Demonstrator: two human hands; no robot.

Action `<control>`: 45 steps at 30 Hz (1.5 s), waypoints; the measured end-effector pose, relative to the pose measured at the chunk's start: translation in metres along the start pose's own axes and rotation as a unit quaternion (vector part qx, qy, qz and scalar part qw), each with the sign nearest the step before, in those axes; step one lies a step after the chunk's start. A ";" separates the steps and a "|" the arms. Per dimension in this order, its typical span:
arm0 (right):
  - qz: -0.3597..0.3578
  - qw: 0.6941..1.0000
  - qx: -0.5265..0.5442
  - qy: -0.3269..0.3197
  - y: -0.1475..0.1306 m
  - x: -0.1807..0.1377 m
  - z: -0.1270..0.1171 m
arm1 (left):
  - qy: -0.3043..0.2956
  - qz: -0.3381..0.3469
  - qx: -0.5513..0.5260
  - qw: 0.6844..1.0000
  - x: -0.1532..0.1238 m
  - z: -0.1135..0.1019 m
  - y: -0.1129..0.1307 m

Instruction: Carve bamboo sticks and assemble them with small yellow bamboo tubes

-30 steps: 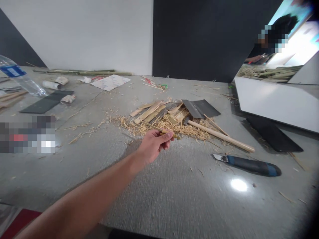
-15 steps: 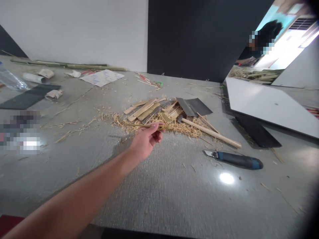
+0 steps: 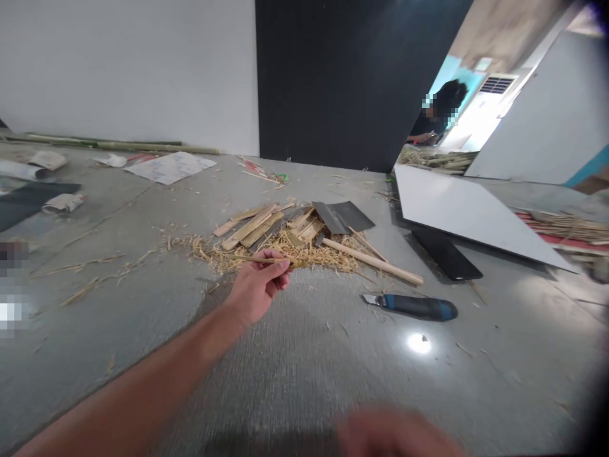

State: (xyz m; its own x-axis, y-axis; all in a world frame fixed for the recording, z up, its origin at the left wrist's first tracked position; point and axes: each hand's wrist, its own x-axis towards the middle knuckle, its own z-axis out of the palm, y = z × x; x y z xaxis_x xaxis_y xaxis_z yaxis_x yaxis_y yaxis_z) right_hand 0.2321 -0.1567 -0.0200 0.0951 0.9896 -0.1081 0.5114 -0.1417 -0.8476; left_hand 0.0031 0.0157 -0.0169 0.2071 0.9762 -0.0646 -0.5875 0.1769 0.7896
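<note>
The fingers of the left hand are pinching a thin bamboo strip in the middle of the frame, and I am seeing the strip lying almost level, its far end reaching over the near edge of the pile of shavings. The right hand is showing only as a blur at the bottom edge, so I cannot tell if its fingers are closed or loose.

I am judging the work as partly advanced: a heap of pale shavings and short split pieces is already lying above the hand, so much bamboo seems to be cut. The utility knife, right of centre, is resting on the floor apart from both hands, so no cutting is going on at this moment. A long round stick is lying across the right side of the pile, looking still whole, and dark sheets of sandpaper are lying just behind it.

The surface is a grey, smooth floor that is reflecting a lamp at lower right. A white wall is standing at upper left, a black panel at upper centre. A white board is leaning low at the right, a dark flat slab under its edge. Papers and long green bamboo poles are lying at upper left. Another person is sitting far away at upper right, beside more bamboo
</note>
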 end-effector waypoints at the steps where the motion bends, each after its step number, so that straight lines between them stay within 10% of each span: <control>1: -0.028 0.999 0.029 -0.016 -0.013 0.023 0.003 | 0.001 0.002 0.003 1.000 -0.001 0.001 0.001; 8: -0.137 0.965 0.212 -0.067 -0.069 0.137 0.053 | -0.016 -0.002 0.055 0.998 -0.008 0.006 0.002; 19: -0.101 0.902 0.418 -0.042 -0.052 0.148 0.039 | -0.007 0.055 0.202 0.978 -0.006 0.004 0.011; 30: -0.098 0.851 0.511 -0.079 -0.053 0.150 0.038 | -0.152 0.085 0.566 0.806 0.000 0.034 0.026; 45: -0.100 0.893 0.434 -0.062 -0.047 0.147 0.037 | -0.208 0.070 0.528 0.820 0.006 0.029 0.013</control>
State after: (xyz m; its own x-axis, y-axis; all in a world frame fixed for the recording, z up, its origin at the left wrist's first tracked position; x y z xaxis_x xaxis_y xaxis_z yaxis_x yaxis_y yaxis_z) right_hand 0.1899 -0.0035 -0.0152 -0.0462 0.9957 0.0801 -0.3524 0.0588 -0.9340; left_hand 0.0198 0.0206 0.0107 0.5733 0.8116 0.1126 0.3320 -0.3557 0.8737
